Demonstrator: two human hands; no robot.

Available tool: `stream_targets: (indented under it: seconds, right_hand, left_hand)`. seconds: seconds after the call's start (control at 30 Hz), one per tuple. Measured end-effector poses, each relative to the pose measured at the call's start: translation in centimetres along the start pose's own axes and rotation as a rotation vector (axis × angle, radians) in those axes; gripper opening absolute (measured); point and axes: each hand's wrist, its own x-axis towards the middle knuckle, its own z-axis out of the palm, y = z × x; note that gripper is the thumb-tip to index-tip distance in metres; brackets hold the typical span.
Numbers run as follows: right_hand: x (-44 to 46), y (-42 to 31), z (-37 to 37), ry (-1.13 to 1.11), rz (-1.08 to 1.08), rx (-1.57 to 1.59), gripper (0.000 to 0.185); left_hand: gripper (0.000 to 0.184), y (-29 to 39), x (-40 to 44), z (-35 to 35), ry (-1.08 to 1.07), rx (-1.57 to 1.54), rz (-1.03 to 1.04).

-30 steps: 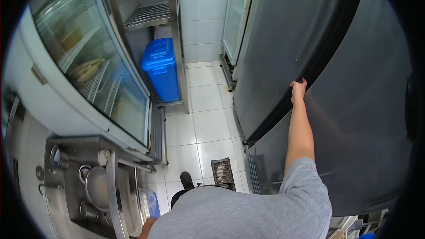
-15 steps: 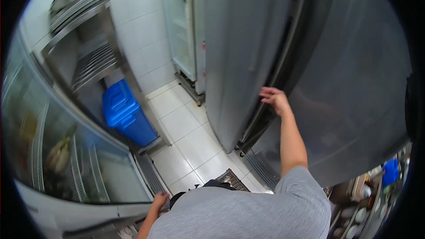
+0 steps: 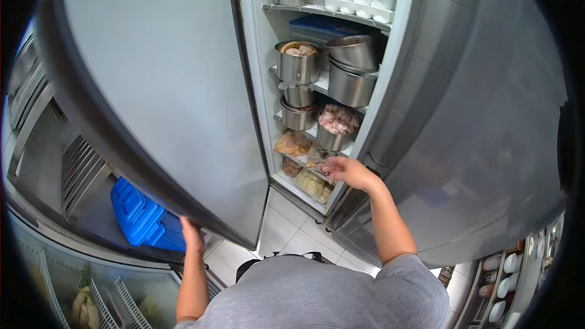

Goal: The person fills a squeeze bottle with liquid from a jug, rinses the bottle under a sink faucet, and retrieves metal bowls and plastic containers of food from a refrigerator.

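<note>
The refrigerator door (image 3: 164, 85) stands wide open on the left. My left hand (image 3: 192, 235) is at the door's lower edge, its fingers partly hidden behind it. My right hand (image 3: 342, 170) is in front of the lower shelves, fingers apart and holding nothing, near bagged food (image 3: 317, 157). On the shelves are steel pots (image 3: 351, 83), a pot of yellowish pieces (image 3: 298, 64), a container heaped with pinkish meat (image 3: 338, 119), a bag of orange-yellow food (image 3: 292, 143) and, higher up, white egg trays (image 3: 356, 4).
A blue lidded bin (image 3: 137, 216) is at the lower left beside a metal rack (image 3: 79, 170). A glass-door cooler (image 3: 91, 292) with pale root vegetables fills the bottom left corner. Another large grey door (image 3: 481, 128) is at the right, and shelves with containers (image 3: 503, 280) are at the lower right.
The refrigerator door has swung open to the left, exposing the stocked shelves. My left hand has come up to the door's edge. My right hand has moved left and down, away from the handle side.
</note>
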Motion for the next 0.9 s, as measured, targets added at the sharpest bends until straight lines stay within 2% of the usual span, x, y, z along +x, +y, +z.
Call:
stream_targets:
  seconds: [0.03, 0.1, 0.17, 0.23, 0.27, 0.3, 0.37, 0.43, 0.47, 0.5, 0.57, 0.6, 0.7, 0.73, 0.77, 0.83, 0.87, 0.9]
  right_hand:
    - [1.0, -1.0, -0.5, -0.003, 0.006, -0.004, 0.06]
    - [2.7, -5.6, -1.6, 0.122, 0.065, 0.124, 0.065]
    - [5.7, -6.2, -1.6, 0.133, 0.014, 0.123, 0.072]
    - [7.9, -7.3, -1.5, 0.345, -0.203, -0.021, 0.081]
    - [9.5, -6.4, -1.8, 0.491, -0.28, -0.073, 0.088]
    - [10.1, -7.2, -2.5, 0.504, -0.264, -0.073, 0.088]
    - [11.0, -9.9, -4.4, 1.018, -0.153, -0.114, 0.089]
    - [12.8, -8.8, -6.9, 1.231, -0.149, -0.382, 0.086]
    - [12.7, -10.7, -7.3, 1.24, -0.068, -0.357, 0.08]
    - [12.9, -11.9, -7.5, 1.254, -0.068, -0.376, 0.08]
    - [13.1, -13.2, -7.0, 1.274, 0.024, -0.551, 0.074]
    - [13.3, -13.1, -6.6, 1.311, 0.041, -0.554, 0.071]
    - [13.7, -11.5, -6.4, 1.349, 0.145, -0.523, 0.073]
    - [14.2, -10.0, -6.7, 1.389, 0.034, -0.546, 0.075]
    - [14.7, -9.1, -7.1, 1.397, 0.054, -0.561, 0.075]
    - [15.7, -8.2, -7.7, 1.456, -0.068, -0.588, 0.074]
    - [15.9, -8.6, -8.2, 1.469, -0.081, -0.529, 0.064]
    - [16.1, -8.9, -8.3, 1.481, -0.074, -0.532, 0.064]
  left_hand:
    - [0.07, 0.6, 0.7, -0.6, 0.033, -0.062, 0.082]
    - [0.068, 2.1, 1.8, -1.7, 0.08, -0.048, 0.069]
    - [0.073, 1.5, 3.2, -3.6, 0.203, 0.015, -0.024]
    - [0.084, -4.9, 5.8, -7.8, 0.251, 0.135, -0.278]
    - [0.08, -6.7, 5.3, -8.0, 0.276, 0.14, -0.488]
    - [0.076, -8.3, 4.7, -7.7, 0.298, 0.153, -0.7]
    - [0.063, -12.3, 6.9, -7.4, 0.047, 0.194, -0.922]
    - [0.054, -12.6, 9.7, -3.0, -0.194, 0.327, -0.831]
    - [0.044, -9.4, 10.0, 1.4, -0.258, 0.349, -0.73]
    - [0.044, -8.0, 11.6, 4.5, -0.28, 0.341, -0.732]
    - [0.041, -6.0, 14.7, 9.1, -0.49, 0.473, -0.545]
    - [0.041, -5.4, 16.2, 11.1, -0.506, 0.474, -0.553]
    - [0.039, -3.7, 19.7, 16.8, -0.718, 0.583, -0.325]
    - [0.037, -3.1, 20.3, 19.0, -0.775, 0.578, -0.289]
    - [0.037, -2.8, 20.8, 21.6, -0.826, 0.556, -0.23]
    - [0.036, -1.0, 20.6, 27.2, -0.939, 0.5, -0.123]
    - [0.037, 0.7, 19.8, 30.1, -1.0, 0.466, -0.07]
    - [0.035, 1.8, 19.1, 32.6, -1.065, 0.389, -0.077]
